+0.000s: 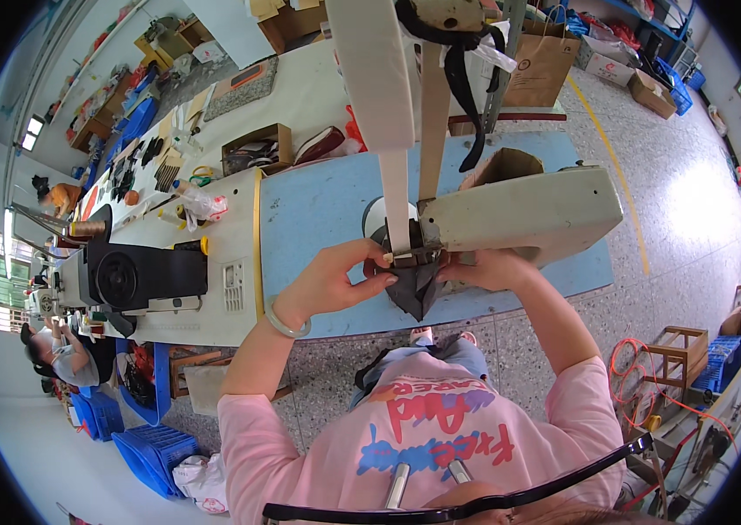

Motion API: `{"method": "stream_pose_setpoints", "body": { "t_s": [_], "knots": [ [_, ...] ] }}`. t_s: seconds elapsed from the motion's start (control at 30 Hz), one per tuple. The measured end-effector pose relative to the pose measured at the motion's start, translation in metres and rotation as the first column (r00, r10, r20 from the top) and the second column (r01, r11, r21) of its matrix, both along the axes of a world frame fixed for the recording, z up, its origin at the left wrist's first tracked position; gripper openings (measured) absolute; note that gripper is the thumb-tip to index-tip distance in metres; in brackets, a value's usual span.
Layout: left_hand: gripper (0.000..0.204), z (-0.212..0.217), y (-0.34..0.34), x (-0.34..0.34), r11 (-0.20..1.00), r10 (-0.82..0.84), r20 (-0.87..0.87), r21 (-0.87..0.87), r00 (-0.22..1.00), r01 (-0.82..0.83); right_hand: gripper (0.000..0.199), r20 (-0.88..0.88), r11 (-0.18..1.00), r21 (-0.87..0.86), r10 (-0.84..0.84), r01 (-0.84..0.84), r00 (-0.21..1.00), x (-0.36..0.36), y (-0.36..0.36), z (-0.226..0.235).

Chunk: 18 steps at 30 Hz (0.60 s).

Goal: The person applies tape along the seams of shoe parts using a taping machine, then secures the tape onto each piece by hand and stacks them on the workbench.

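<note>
A dark grey piece of folded, cloth-like material (414,296) hangs in a point below the working head of a beige machine (528,210). My left hand (326,278), a pale bangle on its wrist, pinches the piece's left edge between thumb and fingers, close to the machine's metal parts (405,255). On the opposite edge, my right hand (488,269) grips the same piece, its fingertips partly hidden beside the machine head. A white upright bar (396,197) comes down just above the piece.
The machine stands on a blue tabletop (318,210). To the left are a black sewing machine (138,273) on a pale table, and an open cardboard box (256,149). A black strap (462,96) hangs behind the head. Another person (73,354) sits at far left.
</note>
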<state>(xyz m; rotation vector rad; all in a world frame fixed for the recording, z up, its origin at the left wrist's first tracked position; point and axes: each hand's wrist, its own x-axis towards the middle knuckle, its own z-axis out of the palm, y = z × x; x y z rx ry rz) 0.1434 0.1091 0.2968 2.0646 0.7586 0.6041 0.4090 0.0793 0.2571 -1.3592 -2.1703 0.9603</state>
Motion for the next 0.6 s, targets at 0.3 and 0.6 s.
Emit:
{"method": "stream_pose_setpoints", "body": {
  "t_s": [0.3,0.6],
  "knots": [
    [0.017,-0.031,0.005,-0.011,0.874,0.103,0.33,-0.48,0.938,0.073,0.024,-0.74,0.953,-0.282,-0.142,-0.111,0.658,-0.008,0.005,-0.019],
    [0.016,-0.021,0.023,-0.006,0.766,0.011,0.274,-0.62,0.962,0.168,0.026,-0.899,0.813,-0.412,-0.29,-0.412,0.327,-0.007,0.021,-0.022]
  ]
}}
